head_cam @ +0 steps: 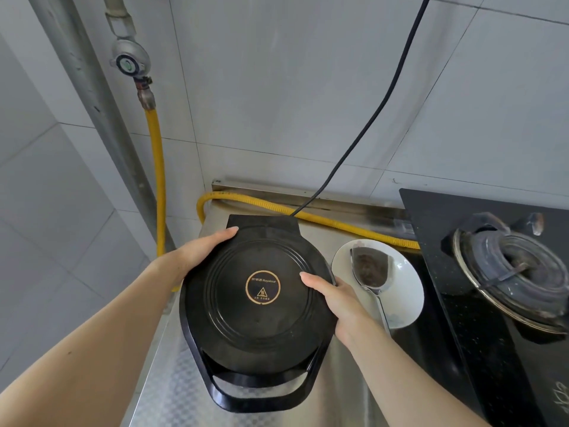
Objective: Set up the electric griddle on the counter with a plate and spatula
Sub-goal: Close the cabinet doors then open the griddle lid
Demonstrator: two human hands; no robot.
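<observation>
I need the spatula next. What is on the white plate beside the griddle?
A metal spatula with a dark blade lies on the plate, handle pointing toward the person. The right hand, gripping the griddle, and its forearm cover the handle's end and the plate's near-left rim.

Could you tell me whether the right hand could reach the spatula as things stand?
Probably yes: the spatula lies uncovered in the plate just beside the right hand, though that hand holds the electric griddle.
</observation>
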